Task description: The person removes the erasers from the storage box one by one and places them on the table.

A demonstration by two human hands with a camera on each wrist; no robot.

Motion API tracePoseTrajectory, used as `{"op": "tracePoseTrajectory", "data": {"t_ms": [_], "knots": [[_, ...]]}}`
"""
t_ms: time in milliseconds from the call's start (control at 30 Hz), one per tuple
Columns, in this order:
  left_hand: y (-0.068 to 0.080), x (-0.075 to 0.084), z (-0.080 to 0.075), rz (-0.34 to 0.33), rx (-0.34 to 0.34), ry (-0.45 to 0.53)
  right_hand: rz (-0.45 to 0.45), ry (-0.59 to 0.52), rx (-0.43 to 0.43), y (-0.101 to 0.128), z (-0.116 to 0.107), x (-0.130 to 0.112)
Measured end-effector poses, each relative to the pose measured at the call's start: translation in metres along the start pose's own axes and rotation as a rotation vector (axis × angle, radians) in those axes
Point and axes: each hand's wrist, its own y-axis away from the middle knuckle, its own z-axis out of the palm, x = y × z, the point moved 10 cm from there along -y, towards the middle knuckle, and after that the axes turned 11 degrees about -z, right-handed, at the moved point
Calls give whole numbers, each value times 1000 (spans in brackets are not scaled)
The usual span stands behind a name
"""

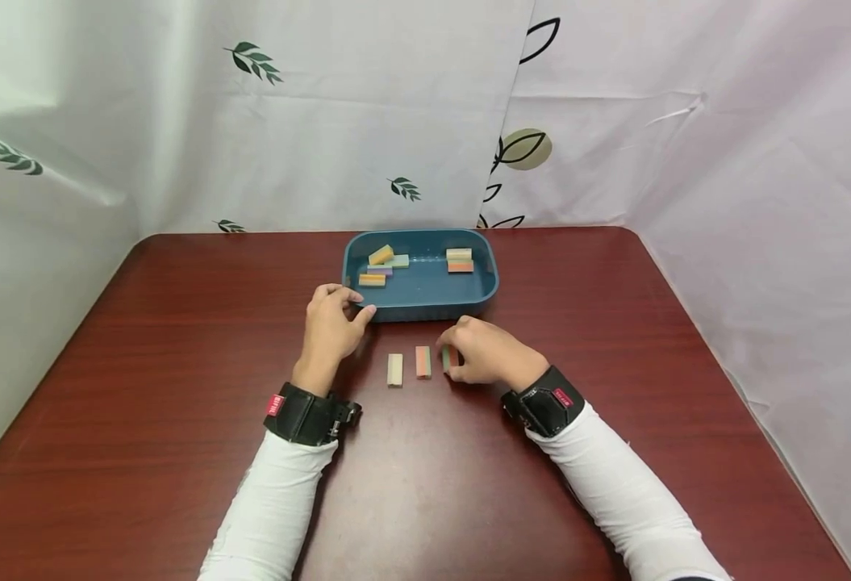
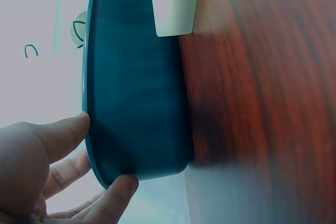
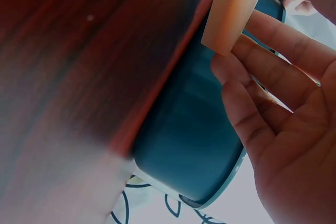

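Note:
My left hand (image 1: 334, 327) grips the near left corner of a blue tray (image 1: 425, 313). In the left wrist view its thumb and a finger sit on either side of the corner at the tray's rim. My right hand (image 1: 494, 353) pinches a small orange-and-green block (image 1: 450, 357) by its ends, low over the table in front of the tray. Its orange side (image 3: 233, 14) shows in the right wrist view. Left of it lie another orange-and-green striped block (image 1: 423, 362) and a pale yellow block (image 1: 394, 370), in a row.
Inside the tray, several small coloured blocks (image 1: 372, 280) lie at the left, and a pale yellow and orange pair (image 1: 459, 260) at the right. The brown table (image 1: 142, 387) meets a white patterned curtain (image 1: 323, 145) at the back.

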Motion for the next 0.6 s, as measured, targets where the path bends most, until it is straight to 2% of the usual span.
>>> {"op": "tracePoseTrajectory", "data": {"t_ms": [600], "knots": [[0, 1, -1, 13, 15, 8, 1, -10, -22, 0, 5, 1]]}}
